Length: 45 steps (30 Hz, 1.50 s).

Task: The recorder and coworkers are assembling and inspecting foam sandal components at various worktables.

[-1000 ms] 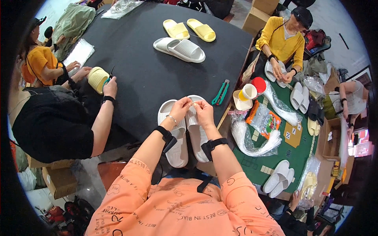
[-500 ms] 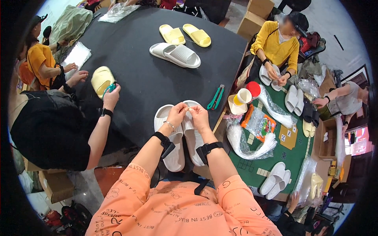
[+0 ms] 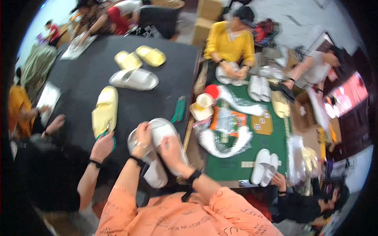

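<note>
A pair of light grey slippers lies in front of me at the near table edge, the left slipper [image 3: 154, 173] partly under my arm and the right slipper [image 3: 162, 128] beside it. My left hand [image 3: 142, 135] is over the left slipper's strap, its fingertips pinched together; anything between them is too small or blurred to make out. Over the right slipper's strap is my right hand [image 3: 171, 151], its fingers smeared by motion. A green-handled cutting tool [image 3: 179, 109] lies on the black table beyond the right slipper.
On my left, a co-worker's hand [image 3: 103, 146] holds green-handled snips against yellow slippers [image 3: 105, 104]. Grey slippers [image 3: 134, 79] and yellow slippers [image 3: 150, 56] lie farther back. The green table [image 3: 232, 169] at right carries bundled white ties [image 3: 224, 145], a cup [image 3: 204, 100] and white slippers [image 3: 264, 167].
My hands, earlier pinched together between the slippers, have moved apart, the right one lower. The view has swung right. The co-worker's snips and yellow slippers have shifted.
</note>
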### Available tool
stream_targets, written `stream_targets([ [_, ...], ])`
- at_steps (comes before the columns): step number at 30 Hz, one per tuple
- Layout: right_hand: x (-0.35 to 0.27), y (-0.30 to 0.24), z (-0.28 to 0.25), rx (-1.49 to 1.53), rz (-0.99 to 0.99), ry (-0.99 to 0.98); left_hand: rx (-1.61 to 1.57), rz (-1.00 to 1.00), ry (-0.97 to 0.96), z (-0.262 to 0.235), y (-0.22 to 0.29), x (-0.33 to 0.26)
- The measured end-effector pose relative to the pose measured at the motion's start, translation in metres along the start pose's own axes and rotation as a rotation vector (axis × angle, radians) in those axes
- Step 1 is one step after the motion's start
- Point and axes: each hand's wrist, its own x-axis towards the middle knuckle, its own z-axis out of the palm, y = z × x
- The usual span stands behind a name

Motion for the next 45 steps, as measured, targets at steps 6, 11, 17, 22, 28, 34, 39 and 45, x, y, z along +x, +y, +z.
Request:
stream_targets([
  [6, -0.062, -0.007, 0.012, -0.279, 0.104, -0.304, 0.191, -0.11, -0.211, -0.005, -0.009, -0.019],
  [11, -0.053, 0.003, -0.006, -0.263, -0.031, -0.223, 0.124, -0.201, -0.338, -0.005, 0.045, -0.036],
  [17, -0.055, 0.022, -0.117, -0.353, -0.167, 0.132, 0.111, 0.33, -0.063, -0.002, 0.188, -0.051],
  [22, -0.088, 0.093, -0.241, -0.449, 0.343, 0.401, -0.046, 0.176, -0.165, 0.029, 0.178, -0.066],
  [28, -0.151, 0.192, -0.364, -0.866, 0.705, 0.325, 0.014, -0.085, -0.198, 0.028, 0.137, -0.117],
  [34, -0.275, 0.328, -0.515, -1.311, 0.827, -0.066, 0.072, -0.121, -0.17, 0.044, 0.13, -0.128],
  [39, -0.224, 0.298, -0.446, -0.729, 0.984, 0.307, 0.126, -0.235, 0.084, 0.005, 0.084, -0.109],
  [45, -0.197, 0.223, -0.404, -0.513, 0.902, 0.768, -0.171, -0.535, 0.151, 0.02, 0.034, -0.043],
])
